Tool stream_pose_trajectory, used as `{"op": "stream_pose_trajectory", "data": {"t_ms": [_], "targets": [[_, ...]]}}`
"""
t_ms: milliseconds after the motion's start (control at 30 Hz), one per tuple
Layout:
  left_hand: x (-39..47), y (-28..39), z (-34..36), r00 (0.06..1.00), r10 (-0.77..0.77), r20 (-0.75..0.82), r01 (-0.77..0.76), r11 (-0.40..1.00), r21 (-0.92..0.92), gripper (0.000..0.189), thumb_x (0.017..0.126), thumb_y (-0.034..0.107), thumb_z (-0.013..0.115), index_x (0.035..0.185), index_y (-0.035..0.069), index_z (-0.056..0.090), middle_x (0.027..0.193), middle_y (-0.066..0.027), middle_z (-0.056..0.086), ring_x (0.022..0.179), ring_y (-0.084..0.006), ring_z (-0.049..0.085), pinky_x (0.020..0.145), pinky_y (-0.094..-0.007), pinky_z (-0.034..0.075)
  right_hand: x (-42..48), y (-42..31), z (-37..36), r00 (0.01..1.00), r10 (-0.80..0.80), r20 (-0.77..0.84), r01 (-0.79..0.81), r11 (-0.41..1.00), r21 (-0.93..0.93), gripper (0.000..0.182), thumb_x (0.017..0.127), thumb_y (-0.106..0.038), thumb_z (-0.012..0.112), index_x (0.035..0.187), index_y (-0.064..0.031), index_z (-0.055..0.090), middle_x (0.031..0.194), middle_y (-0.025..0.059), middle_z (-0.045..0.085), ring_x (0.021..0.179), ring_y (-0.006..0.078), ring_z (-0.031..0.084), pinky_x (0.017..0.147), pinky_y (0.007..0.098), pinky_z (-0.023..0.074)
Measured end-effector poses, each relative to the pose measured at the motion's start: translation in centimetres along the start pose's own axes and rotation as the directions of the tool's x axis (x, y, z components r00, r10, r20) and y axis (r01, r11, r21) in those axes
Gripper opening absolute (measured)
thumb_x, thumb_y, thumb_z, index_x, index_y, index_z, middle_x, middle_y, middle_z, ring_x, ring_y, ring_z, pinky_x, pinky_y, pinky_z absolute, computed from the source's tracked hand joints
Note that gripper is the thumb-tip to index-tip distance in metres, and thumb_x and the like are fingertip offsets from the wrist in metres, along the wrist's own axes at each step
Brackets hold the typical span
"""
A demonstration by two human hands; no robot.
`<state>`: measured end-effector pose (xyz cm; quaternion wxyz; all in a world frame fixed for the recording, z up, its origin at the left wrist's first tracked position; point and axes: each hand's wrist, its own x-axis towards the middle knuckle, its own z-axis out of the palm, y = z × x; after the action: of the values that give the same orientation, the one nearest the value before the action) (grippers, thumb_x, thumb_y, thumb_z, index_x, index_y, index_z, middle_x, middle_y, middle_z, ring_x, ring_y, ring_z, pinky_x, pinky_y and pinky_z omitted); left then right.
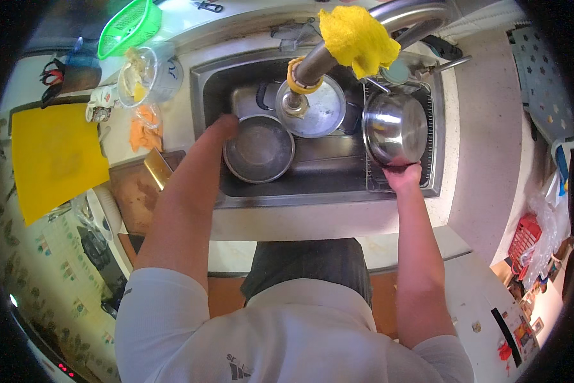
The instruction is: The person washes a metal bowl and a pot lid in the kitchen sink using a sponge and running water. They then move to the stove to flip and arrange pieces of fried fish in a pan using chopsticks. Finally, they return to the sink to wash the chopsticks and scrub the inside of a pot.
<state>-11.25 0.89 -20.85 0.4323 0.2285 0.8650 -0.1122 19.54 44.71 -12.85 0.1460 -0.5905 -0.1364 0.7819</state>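
My right hand (404, 177) grips the lower rim of a shiny metal pot (396, 127), which rests over the wire rack (375, 179) at the sink's right side. My left hand (227, 127) is at the upper left edge of a round dark pan (259, 149) in the sink (325, 184); its fingers are hard to make out. Behind that pan, a light metal pot or lid (323, 112) lies partly under the faucet (311, 64). A dark curved handle (261, 97) shows beside it. A yellow cloth (359, 40) hangs on the faucet.
Left of the sink stand a clear plastic container (148, 76), an orange cloth (145, 131) and a brown cutting board (134, 191) with a cleaver (157, 167). A yellow mat (59, 158) and a green basket (129, 28) lie farther off. A metal lever (452, 64) juts out behind the rack.
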Motion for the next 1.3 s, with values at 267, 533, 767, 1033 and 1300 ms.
{"op": "stream_pose_trajectory", "data": {"t_ms": [267,533,767,1033,1300], "targets": [[-3.7,-1.5,-0.3,0.987,0.147,-0.066,-0.152,0.985,-0.085,0.041,0.083,0.008,0.06,0.123,0.006,0.067,0.117,-0.0239,0.069,0.11,-0.0421,0.066,0.094,-0.0486,0.054,-11.5,-0.4,1.5,0.953,-0.295,-0.062,0.25,0.889,-0.383,0.063,0.105,-0.047,0.048,0.135,0.0086,0.048,0.128,0.0248,0.057,0.116,0.0285,0.06,0.101,0.0387,0.0488],[-8.5,-6.0,0.6,0.95,0.232,-0.208,-0.239,0.971,-0.01,0.038,0.084,0.014,0.064,0.12,0.0,0.066,0.108,-0.0283,0.07,0.093,-0.0391,0.071,0.082,-0.0496,0.057,-12.1,-0.5,10.1,0.678,-0.476,0.56,0.727,0.322,-0.606,0.017,0.098,-0.02,0.066,0.1,-0.0031,0.07,0.089,0.0063,0.071,0.075,0.0131,0.067,0.069,0.025,0.051],[-17.9,-2.1,-6.5,0.995,-0.101,-0.019,0.069,0.798,-0.599,0.044,0.087,0.01,0.059,0.13,0.002,0.059,0.111,-0.0256,0.069,0.096,-0.0389,0.071,0.077,-0.0481,0.06,-10.7,0.8,13.5,0.598,-0.469,0.651,0.783,0.168,-0.599,0.017,0.096,-0.02,0.069,0.096,-0.0023,0.072,0.082,0.0055,0.073,0.071,0.0125,0.069,0.068,0.0274,0.0533],[-18.3,1.7,-6.6,0.974,-0.12,-0.19,-0.125,0.414,-0.902,0.069,0.087,0.003,0.056,0.152,0.011,0.034,0.111,-0.0237,0.068,0.095,-0.0363,0.073,0.07,-0.0448,0.062,-12.5,1.5,12.7,0.486,-0.498,0.718,0.794,-0.093,-0.601,0.022,0.094,-0.024,0.071,0.097,-0.0021,0.071,0.084,0.0104,0.074,0.075,0.0187,0.071,0.069,0.0308,0.0541],[-20.5,9.3,-11.0,0.566,-0.213,-0.796,-0.356,0.809,-0.469,0.088,0.084,-0.003,0.057,0.161,0.022,0.023,0.121,-0.0238,0.058,0.102,-0.0451,0.064,0.086,-0.0491,0.054,-11.9,0.3,14.4,0.196,-0.499,0.844,0.695,-0.537,-0.478,0.032,0.088,-0.024,0.072,0.114,-0.0058,0.07,0.123,0.0174,0.064,0.108,0.0349,0.062,0.096,0.0425,0.0495]]}}
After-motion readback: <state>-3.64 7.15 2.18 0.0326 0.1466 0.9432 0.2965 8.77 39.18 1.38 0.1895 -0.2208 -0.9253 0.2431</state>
